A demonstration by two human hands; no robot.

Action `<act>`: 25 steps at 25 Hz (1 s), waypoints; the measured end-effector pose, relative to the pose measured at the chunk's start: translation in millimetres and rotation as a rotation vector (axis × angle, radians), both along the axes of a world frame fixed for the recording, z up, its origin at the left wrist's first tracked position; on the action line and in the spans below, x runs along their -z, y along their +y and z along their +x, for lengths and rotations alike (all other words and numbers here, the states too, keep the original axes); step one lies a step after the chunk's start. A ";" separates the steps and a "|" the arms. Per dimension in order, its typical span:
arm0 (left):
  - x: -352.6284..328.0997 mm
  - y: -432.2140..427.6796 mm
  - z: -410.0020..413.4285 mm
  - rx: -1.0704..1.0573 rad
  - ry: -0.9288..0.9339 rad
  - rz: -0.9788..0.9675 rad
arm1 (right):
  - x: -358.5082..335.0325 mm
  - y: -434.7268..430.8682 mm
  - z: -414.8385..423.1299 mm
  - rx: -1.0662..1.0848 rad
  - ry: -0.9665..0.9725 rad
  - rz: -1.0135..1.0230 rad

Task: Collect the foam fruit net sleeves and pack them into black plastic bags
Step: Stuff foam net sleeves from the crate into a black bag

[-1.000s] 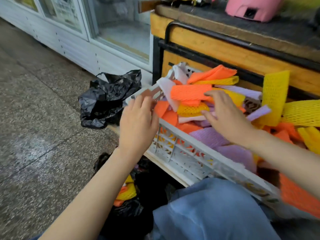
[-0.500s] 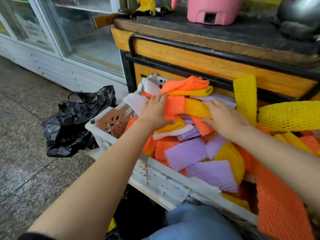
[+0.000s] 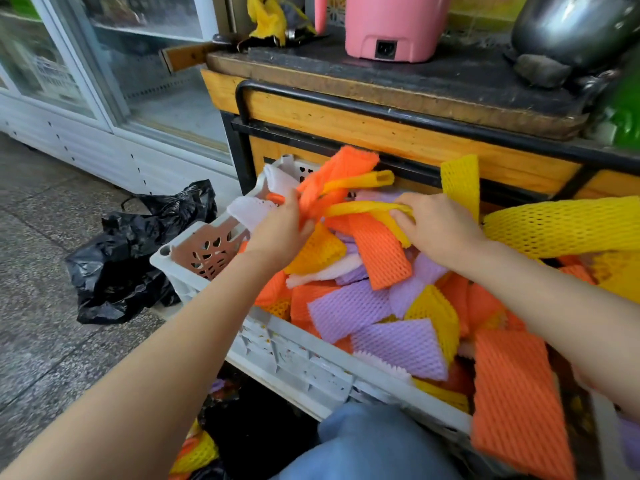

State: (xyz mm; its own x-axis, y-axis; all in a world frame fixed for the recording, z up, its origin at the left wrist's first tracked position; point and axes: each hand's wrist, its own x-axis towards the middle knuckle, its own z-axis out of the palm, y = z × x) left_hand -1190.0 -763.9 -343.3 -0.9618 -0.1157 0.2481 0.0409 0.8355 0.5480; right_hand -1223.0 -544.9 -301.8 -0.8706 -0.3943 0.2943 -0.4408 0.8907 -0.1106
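Orange foam sleeves (image 3: 337, 173) are sticking up from the clenching left hand (image 3: 280, 233) over the crate's (image 3: 294, 362) far-left corner; the right hand (image 3: 440, 230) is gripping a yellow sleeve (image 3: 360, 206); a black bag (image 3: 128, 265) is lying beyond its left edge

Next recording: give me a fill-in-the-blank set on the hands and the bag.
The left hand grips a bunch of yellow and ____ sleeves over the white crate.
The right hand holds a ____ sleeve.
The black bag lies on the ____ beside the crate.
Missing: orange; yellow; floor.
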 end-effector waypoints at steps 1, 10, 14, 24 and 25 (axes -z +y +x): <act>-6.8 -2.9 5.7 -0.034 0.054 0.073 | -5.9 1.2 3.7 -0.002 0.001 -0.037; -56.6 8.9 73.9 -0.244 0.159 0.935 | -45.0 -43.1 63.3 -0.221 0.079 -0.453; -70.5 21.5 101.1 0.015 0.088 1.248 | -36.8 -71.3 97.8 -0.443 -0.059 -0.433; -35.2 -7.2 111.8 -0.255 0.211 1.106 | 22.8 -33.5 42.5 -0.094 -0.157 -0.179; -31.6 -8.7 111.1 -0.259 0.205 1.118 | 32.9 -28.0 33.4 -0.011 -0.211 -0.130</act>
